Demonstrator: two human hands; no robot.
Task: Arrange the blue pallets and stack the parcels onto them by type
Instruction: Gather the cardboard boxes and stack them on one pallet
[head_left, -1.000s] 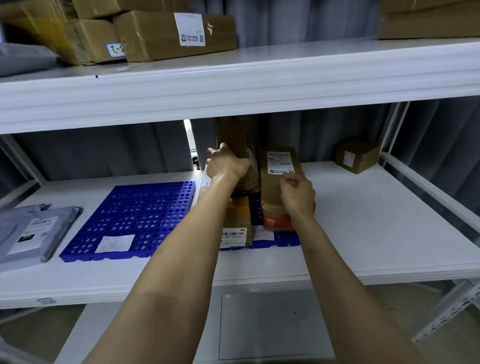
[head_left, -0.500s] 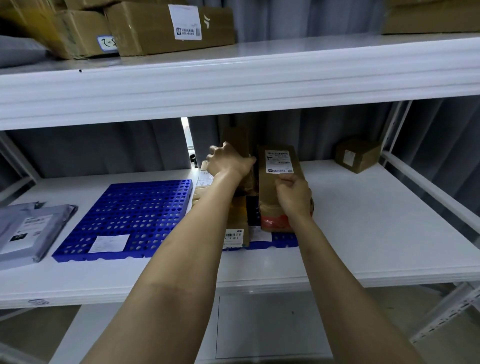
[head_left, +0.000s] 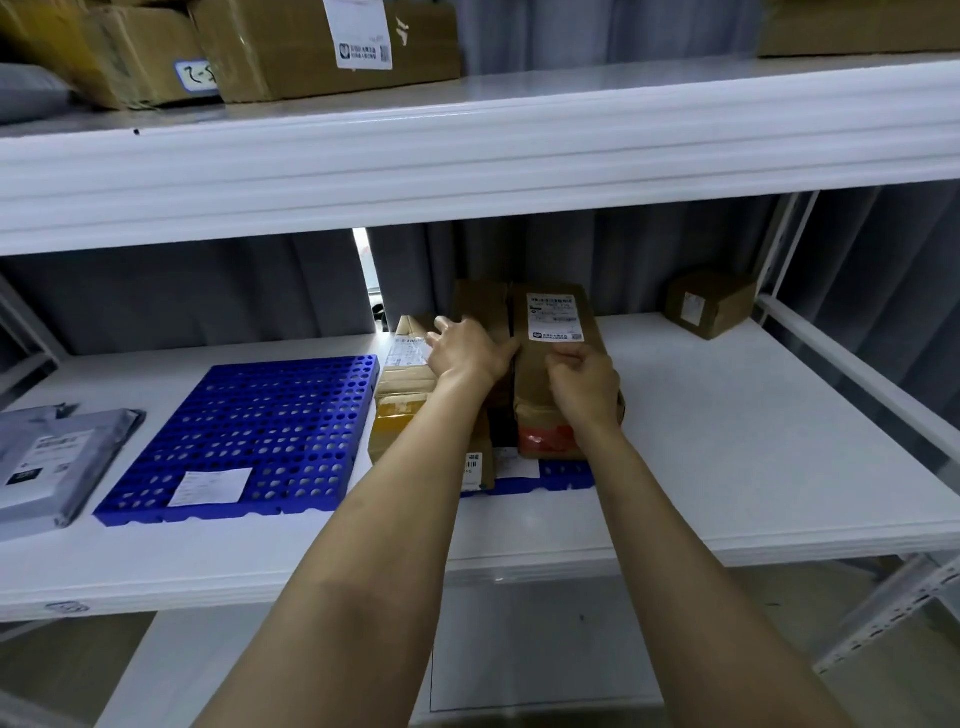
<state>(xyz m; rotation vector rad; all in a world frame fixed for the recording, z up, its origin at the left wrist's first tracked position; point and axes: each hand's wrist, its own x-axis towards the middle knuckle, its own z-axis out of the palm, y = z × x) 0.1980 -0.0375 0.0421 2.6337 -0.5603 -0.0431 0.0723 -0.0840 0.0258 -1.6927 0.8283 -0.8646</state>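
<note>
Two blue pallets lie side by side on the middle shelf. The left pallet (head_left: 249, 431) carries only a white slip. The right pallet (head_left: 563, 475) is mostly hidden under brown cardboard parcels. My right hand (head_left: 582, 382) grips the front of a tall labelled brown parcel (head_left: 556, 332) standing on that pallet. My left hand (head_left: 470, 348) holds a second brown parcel (head_left: 480, 304) just left of it, pressed against the tall one. A flatter taped parcel (head_left: 402, 395) lies at the left under my left forearm.
A grey mailer bag (head_left: 52, 462) lies at the shelf's left end. A small brown box (head_left: 709, 304) sits at the back right. The upper shelf (head_left: 467, 140) hangs low overhead with several cardboard boxes (head_left: 291, 47). A metal upright (head_left: 789, 249) stands at the right.
The parcel in my left hand has come down from tilted high to level beside the tall parcel. My left hand has moved lower with it. The right hand has stayed in place.
</note>
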